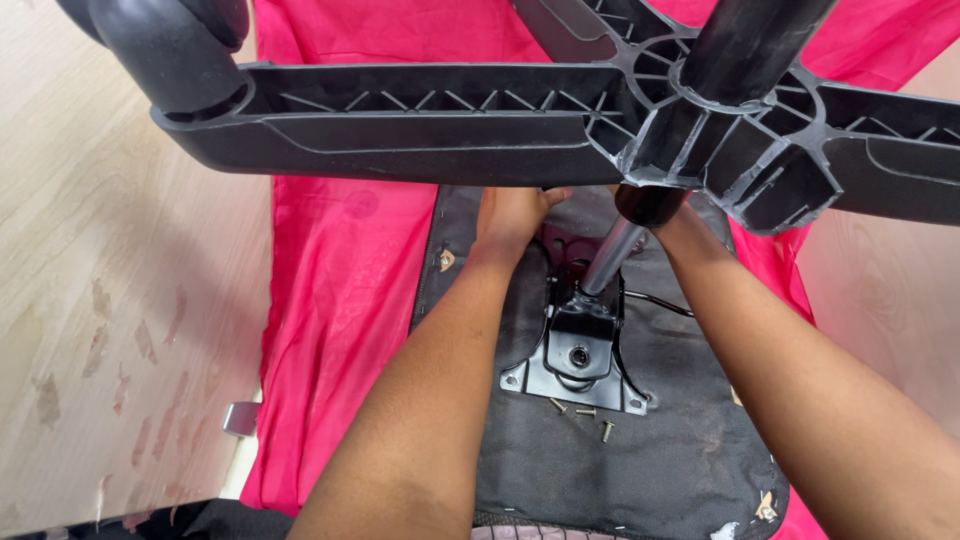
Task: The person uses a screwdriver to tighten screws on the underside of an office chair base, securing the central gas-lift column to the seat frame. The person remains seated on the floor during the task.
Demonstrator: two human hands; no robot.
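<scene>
The upturned office chair seat (640, 450) lies on a pink cloth (340, 300), its stiff, top-heavy five-star base (520, 120) standing on the smooth gas-lift column (610, 258); left hand (510, 220) and right hand (680, 225) reach beneath it, fingers hidden, so grip unclear—hold the rigid ribbed spokes.

Hands (585, 215) under chair base (500, 120), screws (585, 415) on seat underside (660, 450)
</scene>
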